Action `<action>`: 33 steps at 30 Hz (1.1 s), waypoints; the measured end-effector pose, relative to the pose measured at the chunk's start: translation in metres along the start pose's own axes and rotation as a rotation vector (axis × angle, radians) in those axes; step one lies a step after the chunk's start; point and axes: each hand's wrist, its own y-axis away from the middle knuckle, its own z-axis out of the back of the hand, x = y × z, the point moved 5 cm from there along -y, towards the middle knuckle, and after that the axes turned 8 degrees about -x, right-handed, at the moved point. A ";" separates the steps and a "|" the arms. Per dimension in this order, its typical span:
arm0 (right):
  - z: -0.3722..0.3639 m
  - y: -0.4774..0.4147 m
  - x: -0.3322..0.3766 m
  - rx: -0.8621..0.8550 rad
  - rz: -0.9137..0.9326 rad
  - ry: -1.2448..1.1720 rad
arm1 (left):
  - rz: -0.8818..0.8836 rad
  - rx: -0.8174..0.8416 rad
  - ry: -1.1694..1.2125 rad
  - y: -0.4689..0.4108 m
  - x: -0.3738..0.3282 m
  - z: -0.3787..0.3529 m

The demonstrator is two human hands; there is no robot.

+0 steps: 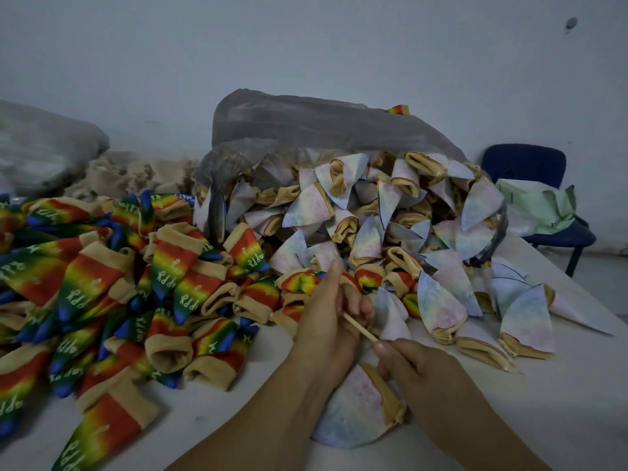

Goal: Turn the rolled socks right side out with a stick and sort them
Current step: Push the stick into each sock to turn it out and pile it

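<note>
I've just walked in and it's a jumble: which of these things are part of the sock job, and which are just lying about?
In the job: left hand, gripped sock, stick, right hand pinching it, pale unturned socks, rainbow turned socks, plastic bag.

Just lying about: blue chair, green paper on it, beige heap, grey sack.

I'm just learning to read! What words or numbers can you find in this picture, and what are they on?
"APPY": white letters, sideways, on a rainbow sock; probably "HAPPY", but the first letter is unclear.
The same white lettering repeats across the rainbow sock pile, mostly folded, upside down or blurred.
Pale inside-out socks and plastic bag: no writing visible.
</note>
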 end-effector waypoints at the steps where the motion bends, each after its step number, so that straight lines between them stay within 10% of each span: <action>1: -0.001 -0.001 0.001 0.025 -0.011 -0.017 | 0.013 0.007 -0.005 -0.001 0.000 0.001; 33: 0.021 -0.008 0.009 -0.146 0.216 0.248 | 0.055 0.072 -0.108 0.003 0.003 -0.005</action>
